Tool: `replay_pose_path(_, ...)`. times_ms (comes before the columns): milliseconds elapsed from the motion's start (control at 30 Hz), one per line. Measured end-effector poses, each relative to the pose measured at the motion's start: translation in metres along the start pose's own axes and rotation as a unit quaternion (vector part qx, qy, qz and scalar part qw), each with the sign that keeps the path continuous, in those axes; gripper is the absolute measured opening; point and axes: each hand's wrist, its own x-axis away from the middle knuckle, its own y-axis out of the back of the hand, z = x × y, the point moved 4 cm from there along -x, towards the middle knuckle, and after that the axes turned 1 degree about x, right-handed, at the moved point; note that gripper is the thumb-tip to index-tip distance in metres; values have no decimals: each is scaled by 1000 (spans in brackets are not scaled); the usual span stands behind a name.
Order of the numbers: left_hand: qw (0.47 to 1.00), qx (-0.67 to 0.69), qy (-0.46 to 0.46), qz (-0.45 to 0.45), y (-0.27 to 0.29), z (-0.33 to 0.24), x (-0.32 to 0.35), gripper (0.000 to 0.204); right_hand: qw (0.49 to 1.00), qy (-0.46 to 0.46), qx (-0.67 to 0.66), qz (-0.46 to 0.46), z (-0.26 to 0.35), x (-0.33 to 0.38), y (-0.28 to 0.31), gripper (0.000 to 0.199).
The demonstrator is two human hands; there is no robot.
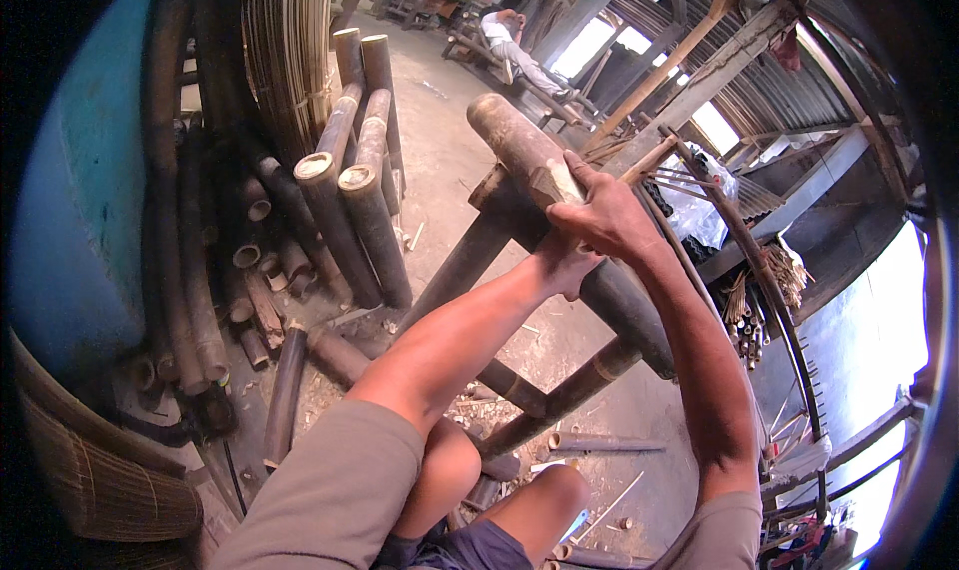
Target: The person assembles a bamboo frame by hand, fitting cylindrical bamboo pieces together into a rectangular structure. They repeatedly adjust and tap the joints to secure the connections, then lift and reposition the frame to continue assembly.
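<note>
Atop 1 bamboo pole (519, 150) — 2 hands (599, 220)

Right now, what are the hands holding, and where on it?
Both the right hand and left hand grip a thick bamboo pole near its upper, cut part.

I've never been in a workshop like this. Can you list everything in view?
Thick bamboo pole: one, dark brown, slanting across the centre under the hands.
Bamboo frame legs: several, dark, below the pole.
Upright bamboo sections: a cluster, brown with pale cut ends, centre left.
Thin cane bundle: one, tan, top left.
Blue wall: far left.
Woven mat roll: brown, bottom left.
Seated person: one, pale clothes, background.
Left hand: gripping the pole's underside.
Right hand: on top of the pole.
</note>
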Motion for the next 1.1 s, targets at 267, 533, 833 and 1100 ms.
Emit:
replay_pose_path(267,977,-72,69,191,-16,5,-1,81,920,-5,-262,-292,-25,-4,39,79)
replay_pose_path(533,977,-46,74,192,-7,4,-3,68,985,13,-106,-135,-16,-5,12,85)
replay_pose_path(833,982,62,61,168,-23,7,6,110,995,2,-98,-5,-29,-3,-18,89)
replay_pose_path(1100,949,35,112,294,36,15,-14,98,963,-21,-105,-248,-30,135,6,97)
